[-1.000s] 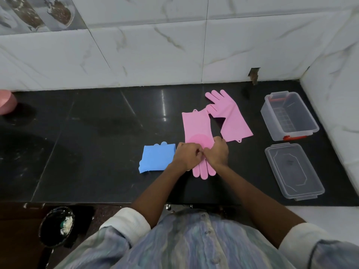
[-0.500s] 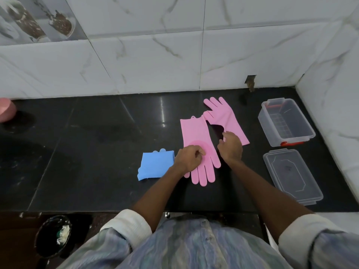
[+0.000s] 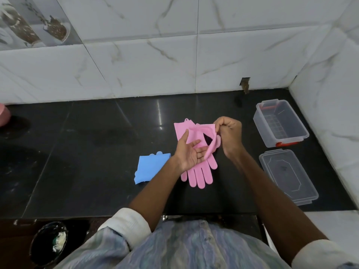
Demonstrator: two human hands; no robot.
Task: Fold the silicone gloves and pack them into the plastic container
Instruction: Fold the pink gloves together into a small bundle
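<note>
One pink silicone glove (image 3: pixel 200 172) lies flat on the black counter, fingers pointing toward me. My right hand (image 3: pixel 230 135) pinches the cuff of a second pink glove (image 3: pixel 204 130) and holds it lifted above the first; it hangs down, its fingers by my left palm. My left hand (image 3: pixel 187 152) is palm up with straight fingers beneath the hanging glove. A folded blue glove (image 3: pixel 150 167) lies to the left. The clear plastic container (image 3: pixel 280 126) with red clips stands open at the right.
The container's clear lid (image 3: pixel 287 176) lies on the counter in front of the container. White marble tile walls close the back and right side. A pink object (image 3: pixel 3 116) sits at the far left edge. A dark bowl (image 3: pixel 49 242) is below the counter's front edge.
My right hand has picked the second pink glove up off the counter and brought it over the first. My left hand has left the flat glove and turned palm up.
</note>
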